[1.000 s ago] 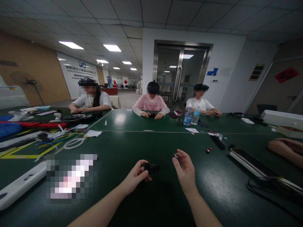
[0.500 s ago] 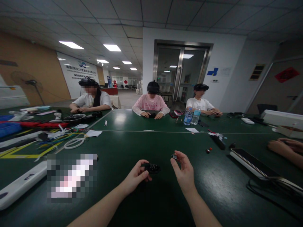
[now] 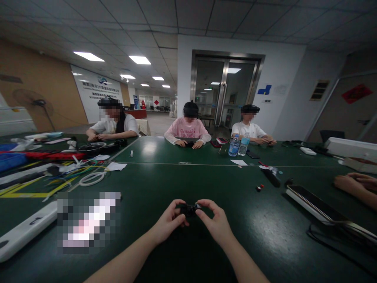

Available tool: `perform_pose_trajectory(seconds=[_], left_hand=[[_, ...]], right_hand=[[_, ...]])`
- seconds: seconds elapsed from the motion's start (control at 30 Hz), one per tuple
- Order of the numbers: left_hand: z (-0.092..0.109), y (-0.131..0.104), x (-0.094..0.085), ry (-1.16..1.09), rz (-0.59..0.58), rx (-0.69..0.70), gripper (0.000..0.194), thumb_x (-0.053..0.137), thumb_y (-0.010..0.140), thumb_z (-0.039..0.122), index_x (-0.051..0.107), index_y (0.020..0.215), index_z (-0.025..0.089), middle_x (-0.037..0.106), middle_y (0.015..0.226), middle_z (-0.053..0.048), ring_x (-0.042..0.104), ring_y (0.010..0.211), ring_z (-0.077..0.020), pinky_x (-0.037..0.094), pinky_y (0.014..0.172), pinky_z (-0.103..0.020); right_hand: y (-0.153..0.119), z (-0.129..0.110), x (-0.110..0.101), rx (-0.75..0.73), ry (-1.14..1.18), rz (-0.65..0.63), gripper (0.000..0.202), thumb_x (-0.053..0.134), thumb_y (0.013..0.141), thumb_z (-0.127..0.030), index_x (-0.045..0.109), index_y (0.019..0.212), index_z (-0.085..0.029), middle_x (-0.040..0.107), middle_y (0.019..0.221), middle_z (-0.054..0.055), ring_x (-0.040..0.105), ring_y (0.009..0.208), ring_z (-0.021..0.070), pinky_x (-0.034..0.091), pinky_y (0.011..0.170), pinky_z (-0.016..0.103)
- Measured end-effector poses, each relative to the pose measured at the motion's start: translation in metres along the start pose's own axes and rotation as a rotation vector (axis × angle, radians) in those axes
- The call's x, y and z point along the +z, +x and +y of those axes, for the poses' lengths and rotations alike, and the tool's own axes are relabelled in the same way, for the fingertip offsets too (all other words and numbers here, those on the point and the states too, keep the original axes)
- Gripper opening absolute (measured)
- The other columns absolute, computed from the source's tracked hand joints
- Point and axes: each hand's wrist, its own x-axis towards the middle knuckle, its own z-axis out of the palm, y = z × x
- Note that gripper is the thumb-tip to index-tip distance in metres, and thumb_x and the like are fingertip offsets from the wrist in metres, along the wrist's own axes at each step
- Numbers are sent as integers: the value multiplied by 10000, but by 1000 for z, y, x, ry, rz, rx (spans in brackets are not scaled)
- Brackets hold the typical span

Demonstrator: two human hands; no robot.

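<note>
Dark green table [image 3: 141,177]; left hand [image 3: 167,222] pinches small black part [image 3: 189,210]; right hand [image 3: 217,221] pinches small grey piece [image 3: 198,205] at part's right end.

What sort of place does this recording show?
Probably an office with a shared worktable: a large lettered sign on the wall, metal-framed glass doors, and a long green table.
</note>
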Motion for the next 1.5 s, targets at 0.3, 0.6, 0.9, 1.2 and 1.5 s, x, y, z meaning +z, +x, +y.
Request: perform_pose_trajectory(seconds=[0.3,0.6,0.9,1.2,1.5], left_hand=[[-6,1,-2,-44,-25,18,383,601,774,308,380,1071,213,593,904,-35,594,796,-167,420,748,-342],[-4,0,-1,14,-21,5,363,564,797,299,379,1094,202,590,869,-27,588,800,-170,425,756,-357],[-11,3,-3,-5,-25,25,389,568,793,315,357,1103,210,596,865,-22,579,766,-153,424,726,-330],[-10,2,-4,-5,-14,16,428,573,790,342,346,1126,206,600,879,-33,581,769,-154,421,722,-326],[-3,0,-3,-8,-4,-9,429,574,789,342,352,1132,215,595,889,-34,595,789,-171,422,761,-360]], right_hand=[[-3,-4,12,-23,-67,-91,189,629,696,-219,651,879,-263,595,1047,27,534,1033,217,395,926,399],[-5,-4,8,-49,-67,-137,145,645,678,-245,655,815,-291,630,935,-1,570,928,224,443,836,396],[-6,-5,8,-18,-117,-165,164,621,698,-236,632,856,-282,623,918,-6,580,906,214,442,806,372],[-6,-8,7,-49,-80,-169,209,618,695,-217,637,892,-286,632,941,-3,587,913,213,454,811,370],[-5,-4,6,-73,-12,-162,344,609,696,-191,596,1022,-303,643,993,-4,590,954,216,463,851,390]])
